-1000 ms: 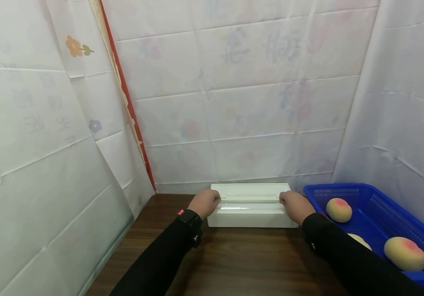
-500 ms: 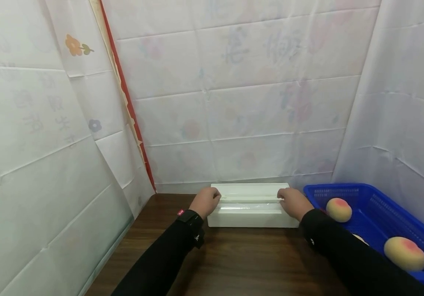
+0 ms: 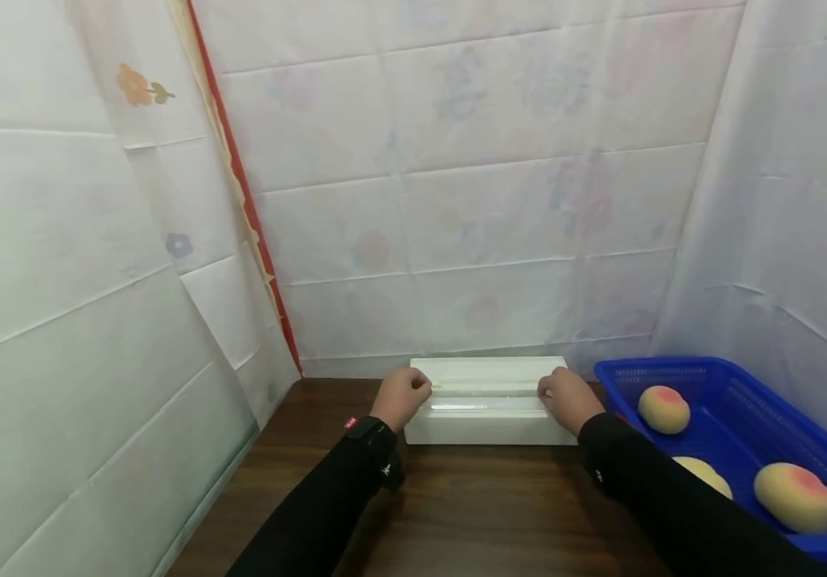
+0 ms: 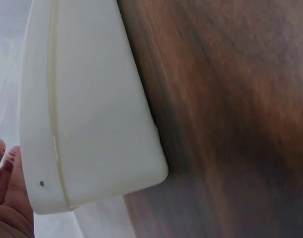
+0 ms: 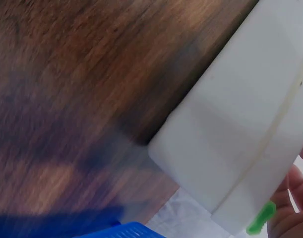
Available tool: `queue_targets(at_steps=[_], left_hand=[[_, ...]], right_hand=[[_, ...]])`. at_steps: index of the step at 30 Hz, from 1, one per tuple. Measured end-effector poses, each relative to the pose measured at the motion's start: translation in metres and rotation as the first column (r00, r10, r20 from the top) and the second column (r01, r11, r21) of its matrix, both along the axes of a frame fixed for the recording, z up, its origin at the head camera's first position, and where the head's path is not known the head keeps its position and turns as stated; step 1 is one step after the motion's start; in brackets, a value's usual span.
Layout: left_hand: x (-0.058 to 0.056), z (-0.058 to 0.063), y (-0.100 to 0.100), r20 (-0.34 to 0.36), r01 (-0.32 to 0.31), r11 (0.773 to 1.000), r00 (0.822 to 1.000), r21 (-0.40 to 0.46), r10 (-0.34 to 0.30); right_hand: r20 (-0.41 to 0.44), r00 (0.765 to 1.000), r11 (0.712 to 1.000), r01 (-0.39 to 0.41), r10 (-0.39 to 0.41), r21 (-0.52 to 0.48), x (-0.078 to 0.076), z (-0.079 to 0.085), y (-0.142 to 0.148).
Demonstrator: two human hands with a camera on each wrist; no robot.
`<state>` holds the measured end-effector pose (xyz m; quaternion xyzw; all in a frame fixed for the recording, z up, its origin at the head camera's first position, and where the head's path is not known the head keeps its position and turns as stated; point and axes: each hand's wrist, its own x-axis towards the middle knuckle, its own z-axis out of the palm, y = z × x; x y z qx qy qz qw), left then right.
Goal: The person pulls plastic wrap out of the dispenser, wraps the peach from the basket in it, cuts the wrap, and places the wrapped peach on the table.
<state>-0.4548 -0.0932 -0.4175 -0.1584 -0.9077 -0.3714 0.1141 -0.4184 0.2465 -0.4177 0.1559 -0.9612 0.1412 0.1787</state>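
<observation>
A long white plastic-wrap dispenser [image 3: 491,430] lies on the table in front of me, with shiny clear film [image 3: 486,403] showing along its top. At its left end my left hand [image 3: 401,397] has thumb and fingers brought together, pinching the film's edge. My right hand [image 3: 568,398] pinches likewise near the right end. Both wrist views look at the smooth end of the dispenser [image 4: 99,109], with curled fingers [image 5: 299,191] just past its upper edge. A small green piece [image 5: 262,218] sticks out beside the right hand. The film between the fingertips is barely visible.
To the right stands a blue plastic basket [image 3: 716,433] holding several peaches [image 3: 663,409], one partly hidden by my right sleeve. White printed sheeting [image 3: 471,240] hangs behind the brown wooden table [image 3: 486,505] and on both sides.
My right hand has shifted slightly left along the dispenser's top. The left hand stays almost in place at its end. The head view has tilted a little.
</observation>
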Motion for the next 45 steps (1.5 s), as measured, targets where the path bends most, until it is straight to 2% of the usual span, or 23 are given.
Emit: queue_targets(at_steps=[3,5,10,13,17,21,30,36,41,45], left_hand=[[0.003,0.0,-0.011,-0.012,-0.035,0.998,0.999,0.05,0.035],[0.003,0.003,-0.017,-0.029,-0.035,0.998,0.999,0.046,0.036],[0.0,0.009,-0.014,-0.06,0.037,0.995,0.997,-0.093,-0.043],[-0.001,0.01,-0.01,-0.054,0.004,0.989,0.998,-0.146,-0.012],[-0.001,0.01,-0.008,-0.042,-0.047,0.985,0.998,-0.165,0.041],[0.001,0.01,-0.006,-0.051,-0.036,0.983,0.998,-0.182,0.028],[0.009,0.008,-0.005,-0.031,-0.04,0.99,0.999,-0.138,0.036],[0.008,0.012,-0.008,-0.036,-0.032,0.995,0.999,-0.096,0.028],[0.008,0.019,-0.009,-0.062,-0.025,0.996,0.998,-0.085,0.02],[0.008,0.019,-0.01,-0.081,-0.023,0.996,0.997,-0.09,0.016]], right_hand=[[-0.021,0.999,0.998,-0.033,0.032,-0.058,-0.003,0.0,-0.011],[-0.05,0.998,0.994,-0.054,0.049,-0.1,-0.006,0.001,-0.016],[-0.106,0.994,0.993,-0.039,0.027,-0.109,-0.008,0.005,-0.015],[-0.075,0.996,0.995,-0.047,0.04,-0.089,-0.007,0.01,-0.013],[0.018,0.998,0.997,-0.063,0.064,-0.038,-0.003,0.014,-0.013],[0.063,0.997,0.999,-0.044,0.044,0.008,0.0,0.013,-0.01],[-0.025,0.999,0.996,-0.039,0.037,-0.078,0.003,0.004,-0.004],[0.005,1.0,0.99,-0.03,0.031,-0.135,0.007,0.011,-0.004],[0.006,0.999,0.992,-0.051,0.052,-0.119,0.01,0.016,-0.005],[0.049,0.995,0.993,-0.082,0.087,-0.085,0.012,0.02,-0.005]])
